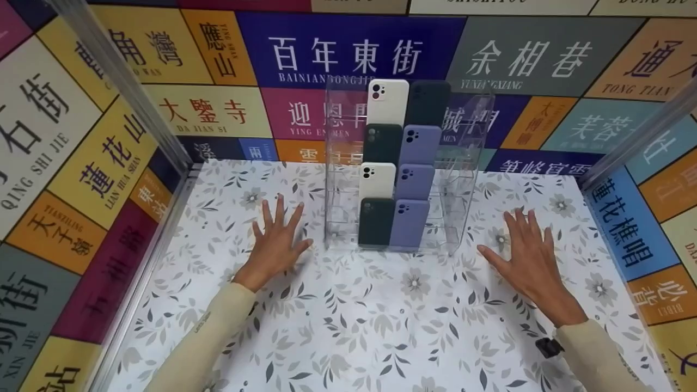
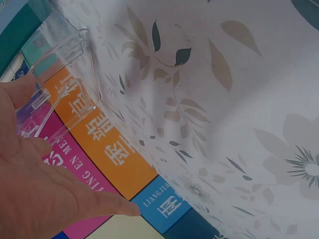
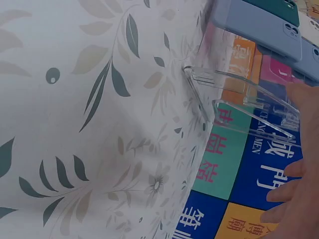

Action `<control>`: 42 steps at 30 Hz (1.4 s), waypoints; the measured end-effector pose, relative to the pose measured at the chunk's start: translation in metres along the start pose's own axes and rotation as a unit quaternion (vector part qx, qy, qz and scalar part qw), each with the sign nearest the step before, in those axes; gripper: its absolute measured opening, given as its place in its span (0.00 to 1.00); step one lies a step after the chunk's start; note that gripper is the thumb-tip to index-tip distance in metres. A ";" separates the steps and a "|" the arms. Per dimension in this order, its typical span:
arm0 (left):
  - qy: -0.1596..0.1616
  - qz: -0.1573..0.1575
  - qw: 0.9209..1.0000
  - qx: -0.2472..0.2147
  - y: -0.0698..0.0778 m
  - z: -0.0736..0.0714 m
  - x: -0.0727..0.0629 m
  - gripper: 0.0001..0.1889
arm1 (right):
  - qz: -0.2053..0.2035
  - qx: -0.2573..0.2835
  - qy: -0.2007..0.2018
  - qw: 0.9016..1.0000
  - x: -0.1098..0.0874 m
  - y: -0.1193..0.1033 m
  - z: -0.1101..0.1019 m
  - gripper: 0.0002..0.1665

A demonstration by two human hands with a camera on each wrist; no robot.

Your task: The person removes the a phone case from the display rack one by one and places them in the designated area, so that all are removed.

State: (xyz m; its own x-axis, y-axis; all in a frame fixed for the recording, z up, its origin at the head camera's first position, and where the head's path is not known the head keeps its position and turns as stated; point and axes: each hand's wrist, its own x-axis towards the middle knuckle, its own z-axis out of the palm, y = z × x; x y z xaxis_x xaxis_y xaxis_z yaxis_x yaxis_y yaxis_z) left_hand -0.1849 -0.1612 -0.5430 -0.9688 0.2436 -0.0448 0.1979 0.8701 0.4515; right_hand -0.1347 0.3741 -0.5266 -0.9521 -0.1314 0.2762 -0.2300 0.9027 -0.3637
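A clear tiered display stand (image 1: 454,218) stands upright at the back middle of the table. Two columns of phone cases fill its centre: cream ones such as the top-left case (image 1: 388,103), dark green ones such as the bottom-left case (image 1: 375,224), and lilac ones such as the bottom-right case (image 1: 409,226). To the left of the stand, my left hand (image 1: 275,247) is spread over the tablecloth, fingers straight, holding nothing. My right hand (image 1: 525,256) lies likewise to the right of it, thumb pointing toward the stand. In the right wrist view a lilac case (image 3: 259,25) shows above the stand's clear foot.
A white cloth with a grey leaf and flower print (image 1: 348,321) covers the table. Panels with colourful street-name signs (image 1: 354,49) wall in the back and both sides. Clear corner strips (image 1: 136,98) join the panels. A black strap (image 1: 549,347) is on the right wrist.
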 end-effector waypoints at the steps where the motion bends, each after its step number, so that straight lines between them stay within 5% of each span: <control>1: -0.004 -0.001 1.000 -0.005 0.001 -0.001 0.001 0.46 | -0.006 0.005 0.017 1.000 0.000 -0.001 0.000 0.53; 7: -0.017 0.001 1.000 -0.025 0.004 -0.004 0.007 0.43 | -0.068 0.027 0.119 0.990 0.005 -0.006 0.003 0.40; 16: -0.032 0.004 0.995 -0.099 0.010 -0.013 0.013 0.39 | -0.127 0.044 0.159 0.978 0.010 -0.020 0.004 0.32; 29: -0.011 0.041 0.982 -0.185 0.025 -0.024 0.022 0.38 | -0.163 0.044 0.146 0.975 0.015 -0.038 0.006 0.31; 42: 0.009 0.062 0.976 -0.209 0.035 -0.031 0.024 0.39 | -0.177 0.062 0.151 0.971 0.018 -0.049 0.013 0.31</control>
State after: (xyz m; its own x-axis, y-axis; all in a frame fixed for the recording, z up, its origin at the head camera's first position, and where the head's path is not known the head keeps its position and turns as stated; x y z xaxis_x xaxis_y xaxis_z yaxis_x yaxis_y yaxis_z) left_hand -0.2055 -0.1379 -0.5007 -0.9443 0.3258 0.0470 0.2396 0.5824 0.7768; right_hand -0.1430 0.3219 -0.5152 -0.7106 -0.2819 0.6446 -0.5729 0.7637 -0.2976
